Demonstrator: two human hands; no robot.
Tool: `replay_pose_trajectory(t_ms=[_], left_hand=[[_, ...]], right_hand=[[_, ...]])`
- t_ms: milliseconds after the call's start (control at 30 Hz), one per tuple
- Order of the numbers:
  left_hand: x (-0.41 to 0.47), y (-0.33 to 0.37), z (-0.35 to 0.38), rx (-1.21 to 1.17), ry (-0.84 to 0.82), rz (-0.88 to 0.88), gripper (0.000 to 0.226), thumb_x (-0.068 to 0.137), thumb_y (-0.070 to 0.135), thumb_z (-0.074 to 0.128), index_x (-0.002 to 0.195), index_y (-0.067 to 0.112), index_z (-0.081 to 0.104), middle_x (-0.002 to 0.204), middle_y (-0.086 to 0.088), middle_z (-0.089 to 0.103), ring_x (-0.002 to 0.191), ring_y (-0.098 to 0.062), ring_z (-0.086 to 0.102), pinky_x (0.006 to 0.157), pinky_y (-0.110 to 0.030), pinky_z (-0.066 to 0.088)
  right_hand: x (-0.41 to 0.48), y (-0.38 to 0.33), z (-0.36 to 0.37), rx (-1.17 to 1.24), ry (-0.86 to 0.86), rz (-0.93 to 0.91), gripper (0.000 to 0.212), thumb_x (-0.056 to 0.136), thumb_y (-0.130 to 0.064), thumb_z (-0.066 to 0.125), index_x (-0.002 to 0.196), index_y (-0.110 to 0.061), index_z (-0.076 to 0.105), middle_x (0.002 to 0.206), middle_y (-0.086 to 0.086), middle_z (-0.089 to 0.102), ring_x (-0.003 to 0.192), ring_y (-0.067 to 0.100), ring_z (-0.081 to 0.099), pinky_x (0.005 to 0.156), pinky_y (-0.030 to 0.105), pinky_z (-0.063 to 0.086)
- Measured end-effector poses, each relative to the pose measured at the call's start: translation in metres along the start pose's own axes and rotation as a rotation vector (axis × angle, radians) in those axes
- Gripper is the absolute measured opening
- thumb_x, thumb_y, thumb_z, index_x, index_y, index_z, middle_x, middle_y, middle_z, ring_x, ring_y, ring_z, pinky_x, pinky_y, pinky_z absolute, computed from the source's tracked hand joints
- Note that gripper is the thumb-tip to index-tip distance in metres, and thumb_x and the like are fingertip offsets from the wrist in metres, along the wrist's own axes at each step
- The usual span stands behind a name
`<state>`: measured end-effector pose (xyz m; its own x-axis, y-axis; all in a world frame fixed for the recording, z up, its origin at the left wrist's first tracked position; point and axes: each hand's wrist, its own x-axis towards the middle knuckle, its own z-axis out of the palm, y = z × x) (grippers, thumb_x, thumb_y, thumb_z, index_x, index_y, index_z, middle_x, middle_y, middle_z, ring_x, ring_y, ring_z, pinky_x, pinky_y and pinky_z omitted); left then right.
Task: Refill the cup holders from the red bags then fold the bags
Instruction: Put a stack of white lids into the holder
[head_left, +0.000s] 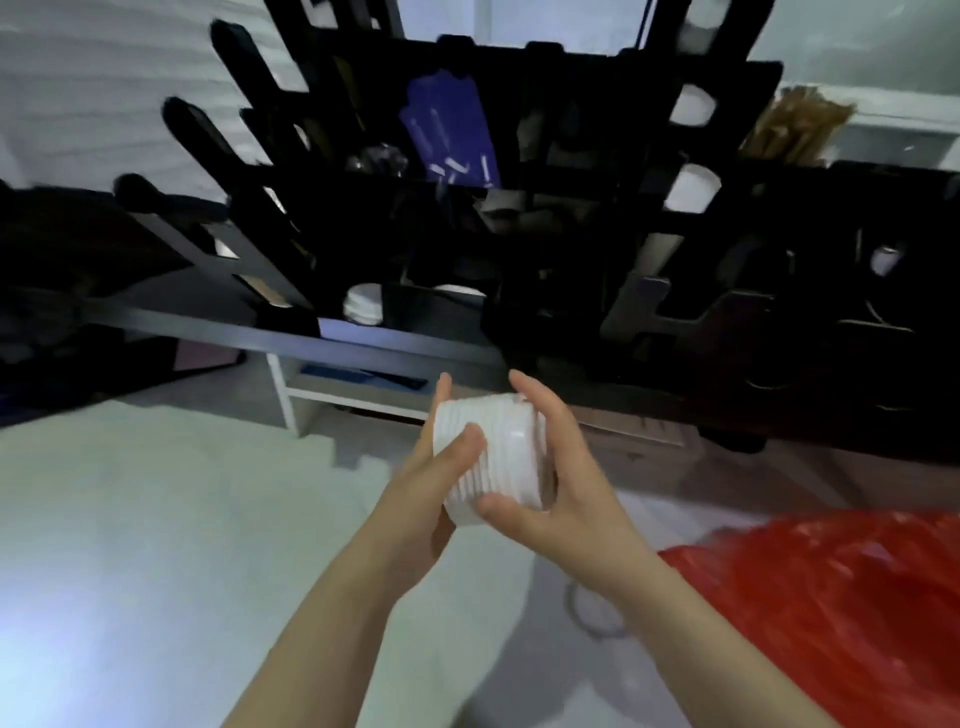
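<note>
The refilling step looks to be in hand: a short white ribbed stack of what seem to be plastic lids or shallow cups (493, 452), too blurred to tell which, is held on its side in the air. It is between the crumpled red plastic bag (831, 613) at lower right and the black slotted cup-holder rack (519, 234) ahead. The left hand (441, 483) has its grip curled round one end with the thumb across the ribs, and the right hand (561, 483) clasps the other end between fingers and thumb. Next, the stack probably needs squaring up and lifting to line up with a free slot in the rack.
</note>
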<state>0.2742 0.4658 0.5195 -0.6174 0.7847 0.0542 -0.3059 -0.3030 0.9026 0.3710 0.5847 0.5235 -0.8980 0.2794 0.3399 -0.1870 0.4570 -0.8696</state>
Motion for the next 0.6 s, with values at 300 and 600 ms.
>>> replay_pose_trajectory(t_ms=[300,600], left_hand=[[0.033,0.088,-0.078,-0.227,0.001,0.106,0.071,0.078,0.048,0.061,0.142,0.045,0.032,0.112,0.006,0.07,0.104,-0.019,0.067,0.073,-0.032,0.056],[0.085,0.123,-0.106,-0.107,0.187,0.244,0.046,0.096,0.038,0.049,0.137,0.018,0.045,0.124,-0.006,0.064,0.109,-0.018,0.064,0.089,-0.037,0.053]], right_hand=[[0.111,-0.049,0.075,-0.035,0.068,-0.028,0.094,0.051,-0.04,0.085,0.127,-0.055,0.033,0.129,-0.011,0.04,0.116,0.014,0.051,0.08,0.037,0.058],[0.186,-0.055,0.1,-0.055,0.369,-0.137,0.085,0.053,-0.038,0.083,0.124,-0.046,0.036,0.125,-0.009,0.041,0.113,0.0,0.047,0.085,0.022,0.052]])
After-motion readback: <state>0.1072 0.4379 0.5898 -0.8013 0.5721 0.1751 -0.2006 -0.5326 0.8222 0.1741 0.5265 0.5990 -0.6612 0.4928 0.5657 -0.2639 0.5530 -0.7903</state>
